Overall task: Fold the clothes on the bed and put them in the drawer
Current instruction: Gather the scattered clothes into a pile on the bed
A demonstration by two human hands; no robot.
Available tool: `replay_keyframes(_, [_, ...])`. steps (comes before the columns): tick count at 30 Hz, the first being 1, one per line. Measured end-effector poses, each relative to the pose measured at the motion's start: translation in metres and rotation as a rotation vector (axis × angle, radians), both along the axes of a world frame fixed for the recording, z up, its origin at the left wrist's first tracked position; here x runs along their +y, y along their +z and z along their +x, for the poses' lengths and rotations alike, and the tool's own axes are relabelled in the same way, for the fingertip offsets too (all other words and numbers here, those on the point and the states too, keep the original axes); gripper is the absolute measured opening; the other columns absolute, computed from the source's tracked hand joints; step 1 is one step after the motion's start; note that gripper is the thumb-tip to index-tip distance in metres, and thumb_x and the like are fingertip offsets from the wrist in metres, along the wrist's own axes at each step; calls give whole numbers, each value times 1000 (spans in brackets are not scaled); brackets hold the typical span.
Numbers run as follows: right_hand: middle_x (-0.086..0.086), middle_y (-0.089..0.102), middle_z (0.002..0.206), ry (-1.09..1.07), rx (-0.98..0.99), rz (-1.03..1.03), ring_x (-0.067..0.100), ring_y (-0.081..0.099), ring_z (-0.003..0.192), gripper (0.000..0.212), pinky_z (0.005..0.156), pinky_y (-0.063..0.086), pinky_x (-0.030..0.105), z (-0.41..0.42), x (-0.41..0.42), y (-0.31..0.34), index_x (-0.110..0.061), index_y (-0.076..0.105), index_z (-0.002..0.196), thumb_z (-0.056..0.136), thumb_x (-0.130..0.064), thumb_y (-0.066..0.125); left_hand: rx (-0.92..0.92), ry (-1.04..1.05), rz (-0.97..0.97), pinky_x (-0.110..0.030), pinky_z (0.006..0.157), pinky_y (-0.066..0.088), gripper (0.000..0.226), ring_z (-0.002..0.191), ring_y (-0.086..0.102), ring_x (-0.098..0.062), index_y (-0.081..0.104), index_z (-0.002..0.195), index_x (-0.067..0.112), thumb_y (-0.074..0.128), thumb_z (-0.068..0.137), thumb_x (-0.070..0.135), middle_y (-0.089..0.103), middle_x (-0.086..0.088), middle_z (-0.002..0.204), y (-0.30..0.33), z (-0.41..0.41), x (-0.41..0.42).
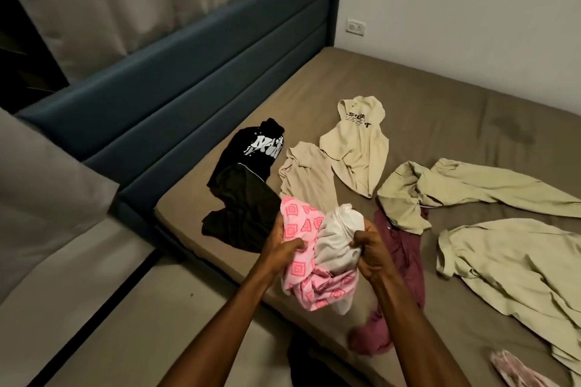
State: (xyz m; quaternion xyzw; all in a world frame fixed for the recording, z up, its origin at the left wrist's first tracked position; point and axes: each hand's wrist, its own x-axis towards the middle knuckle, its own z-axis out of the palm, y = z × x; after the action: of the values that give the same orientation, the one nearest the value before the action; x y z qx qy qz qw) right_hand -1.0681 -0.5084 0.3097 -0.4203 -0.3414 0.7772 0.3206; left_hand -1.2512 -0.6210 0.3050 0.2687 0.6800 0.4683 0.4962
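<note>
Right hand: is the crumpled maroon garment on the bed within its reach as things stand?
Probably yes, but not freely: the maroon garment lies just beside and below the right hand, with nothing between, yet that hand grips the pink patterned cloth and must let go first.

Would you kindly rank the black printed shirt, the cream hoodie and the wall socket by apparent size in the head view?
1. black printed shirt
2. cream hoodie, close to the shirt, so uncertain
3. wall socket, smallest, though farthest away

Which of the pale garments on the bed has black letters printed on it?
The cream hooded top, lying farthest toward the headboard. The plain beige piece beside it and the two olive garments to its right carry no print.
</note>
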Motion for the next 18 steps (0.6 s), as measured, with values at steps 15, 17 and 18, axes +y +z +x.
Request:
replay_keyframes(15, [-3,71,79,333,-485,141,15,70,75,18,72,58,32,-105,165,-44,-11,62,95,94,2,50,-30,-121,-113,-41,93,56,72,114,68,-15,44,145,42,66,88,2,70,9,127,-57,-99,203])
replay_keyframes(17, [-6,71,94,326,-584,272,18,70,93,27,86,56,38,-114,185,-79,-22,68,101,87,-8,49,-16,-161,-133,-42,94,56,71,114,67,-14,46,143,43,66,86,6,69,9,128,-67,-112,227])
replay_keyframes(18, [-9,69,97,361,-601,320,14,67,96,32,89,54,37,-117,193,-105,-30,67,98,82,-9,48,-14,-185,-140,-41,93,56,71,113,67,-12,46,143,43,66,84,10,69,10,127,-70,-118,237])
